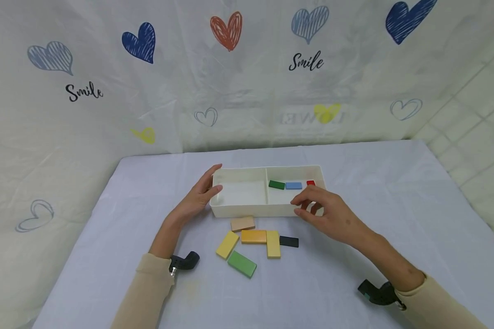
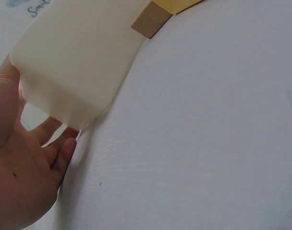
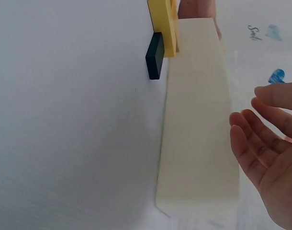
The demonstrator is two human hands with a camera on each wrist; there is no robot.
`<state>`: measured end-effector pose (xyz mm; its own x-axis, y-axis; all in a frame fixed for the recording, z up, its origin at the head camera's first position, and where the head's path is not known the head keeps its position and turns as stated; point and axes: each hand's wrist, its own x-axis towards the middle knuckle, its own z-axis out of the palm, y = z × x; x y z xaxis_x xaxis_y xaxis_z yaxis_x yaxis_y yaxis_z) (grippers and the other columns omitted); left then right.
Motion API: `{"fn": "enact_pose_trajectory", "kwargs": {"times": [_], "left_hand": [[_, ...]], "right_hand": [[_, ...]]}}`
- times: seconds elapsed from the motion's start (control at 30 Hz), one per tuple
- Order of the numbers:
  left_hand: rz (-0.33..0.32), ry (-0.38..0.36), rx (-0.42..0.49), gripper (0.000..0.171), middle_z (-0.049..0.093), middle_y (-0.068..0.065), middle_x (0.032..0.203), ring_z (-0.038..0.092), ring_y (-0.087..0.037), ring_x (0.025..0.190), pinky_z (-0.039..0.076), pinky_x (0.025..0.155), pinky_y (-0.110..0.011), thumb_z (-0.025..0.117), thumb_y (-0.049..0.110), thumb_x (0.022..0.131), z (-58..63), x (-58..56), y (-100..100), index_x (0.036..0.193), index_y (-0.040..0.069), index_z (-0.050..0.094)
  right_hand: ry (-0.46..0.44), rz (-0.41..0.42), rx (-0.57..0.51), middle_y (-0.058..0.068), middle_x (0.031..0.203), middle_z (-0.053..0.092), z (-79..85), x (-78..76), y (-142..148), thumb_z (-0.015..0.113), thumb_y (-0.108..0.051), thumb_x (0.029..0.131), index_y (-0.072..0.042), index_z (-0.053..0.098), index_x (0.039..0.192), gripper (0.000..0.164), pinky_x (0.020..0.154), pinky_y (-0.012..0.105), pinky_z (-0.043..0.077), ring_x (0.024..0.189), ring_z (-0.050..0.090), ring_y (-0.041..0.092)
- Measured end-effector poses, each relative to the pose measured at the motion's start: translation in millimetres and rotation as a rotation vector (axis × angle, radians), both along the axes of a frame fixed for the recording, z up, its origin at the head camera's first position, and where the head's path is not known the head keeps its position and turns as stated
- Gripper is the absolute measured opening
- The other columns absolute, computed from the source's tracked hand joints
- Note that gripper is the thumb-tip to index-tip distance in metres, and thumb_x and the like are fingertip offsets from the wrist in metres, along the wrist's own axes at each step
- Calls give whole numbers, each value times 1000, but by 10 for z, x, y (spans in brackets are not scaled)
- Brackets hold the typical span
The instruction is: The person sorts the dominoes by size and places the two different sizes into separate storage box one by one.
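A white two-compartment box (image 1: 238,211) lies across the table. My left hand (image 1: 193,198) grips its left end, thumb over the rim and fingers against the outer wall. The right compartment holds a dark green block (image 1: 276,185), a blue block (image 1: 293,186) and a red block (image 1: 310,183), partly hidden by my right hand (image 1: 337,214). That hand hovers over the box's front right rim, fingers loosely bent and apart. In the right wrist view, nothing shows between the fingers (image 3: 253,155). The left compartment shows only its white floor.
In front of the box lie a tan block (image 1: 242,224), an orange block (image 1: 253,236), two yellow blocks (image 1: 273,244), a light green block (image 1: 242,263) and a black block (image 1: 289,241). Behind the white-covered table (image 1: 321,283) hangs a heart-printed sheet (image 1: 247,82).
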<state>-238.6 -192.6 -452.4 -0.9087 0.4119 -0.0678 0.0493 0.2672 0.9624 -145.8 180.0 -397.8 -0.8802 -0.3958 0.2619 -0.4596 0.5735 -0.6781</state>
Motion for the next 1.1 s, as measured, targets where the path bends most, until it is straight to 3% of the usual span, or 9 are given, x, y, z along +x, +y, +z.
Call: {"fn": "enact_pose_trajectory", "kwargs": {"times": [0.47,1.1], "left_hand": [[5,6,-12,64,22,-5,174,16,-25,164,18,132,-53,56,32,109,21,-2,13,162,47,23],[15,2,-8,64,21,-4,175,14,-24,164,16,132,-53,56,29,109,-2,-9,4,162,48,24]], "right_hand": [[-46,5,19,-8,102,71,-22,53,-27,79,-5,91,-13,74,111,22,75,23,59,88,65,6],[-137,77,70,-12,98,68,-92,70,-89,79,-10,93,-16,73,110,19,75,23,58,89,64,5]]}}
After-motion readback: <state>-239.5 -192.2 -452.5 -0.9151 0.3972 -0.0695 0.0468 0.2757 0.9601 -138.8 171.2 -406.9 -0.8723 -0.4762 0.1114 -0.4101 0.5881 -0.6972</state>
